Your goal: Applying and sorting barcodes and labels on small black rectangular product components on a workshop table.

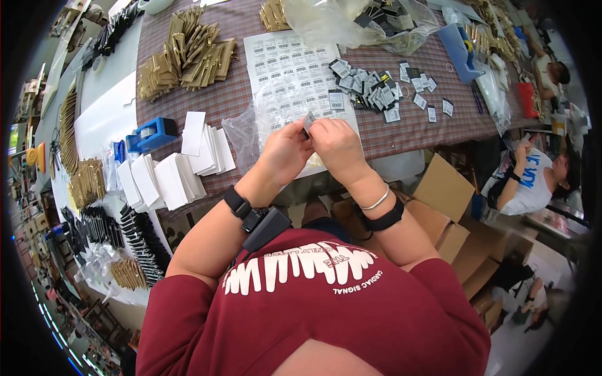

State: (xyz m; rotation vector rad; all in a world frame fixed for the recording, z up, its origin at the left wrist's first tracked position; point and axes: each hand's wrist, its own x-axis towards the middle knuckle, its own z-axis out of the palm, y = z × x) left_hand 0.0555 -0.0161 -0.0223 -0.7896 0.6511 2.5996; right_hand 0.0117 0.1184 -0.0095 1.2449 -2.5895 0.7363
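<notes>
Just above the near table edge, my left hand (283, 151) and my right hand (338, 147) meet with their fingers closed on a small grey hang tag (308, 120). The tag stands up between the fingertips, and its lower part is hidden by them. Under and beyond my hands lies a large white sheet of barcode labels (282, 66). A loose heap of small black and white tags (376, 91) spreads to the right of the sheet, some overlapping its edge. Clear plastic film (241, 133) lies beside my left hand.
A blue tape dispenser (152, 135) and stacks of white cards (179, 178) are at the left. Bundles of tan pieces (188, 56) stand behind them. Clear bag (364, 25) sits at the back. Cardboard boxes (442, 194) are by my right elbow; a seated person (533, 175) is further right.
</notes>
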